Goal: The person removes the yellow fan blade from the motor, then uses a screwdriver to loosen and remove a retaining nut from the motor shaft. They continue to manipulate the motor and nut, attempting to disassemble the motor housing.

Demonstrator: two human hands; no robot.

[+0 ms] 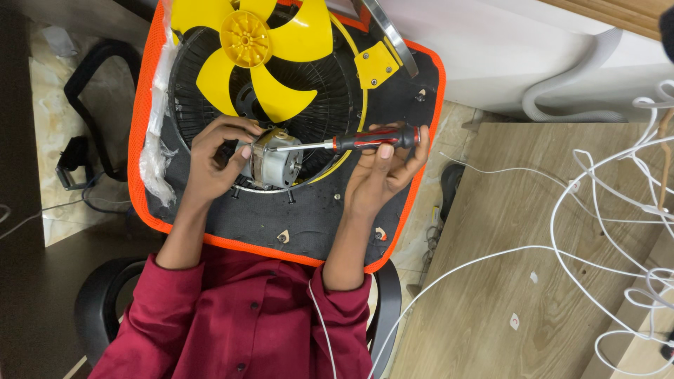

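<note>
A fan body [309, 217] with a black back and orange rim lies across my lap. Its yellow blade [253, 52] sits at the top, in front of a black wire grille [330, 91]. My left hand [219, 158] grips a grey metal motor [275, 163] at the grille's lower edge. My right hand [382, 172] holds a red-and-black screwdriver [372, 137] level, its steel tip touching the top of the motor. A yellow bracket [375, 67] sits on the rim at upper right.
A wooden table [519, 267] stands to the right, with tangled white cables [618, 203] across it. A black chair [98, 295] is under me. A white wall panel [533, 49] is behind the fan. Tiled floor and a black strap [88, 77] lie at left.
</note>
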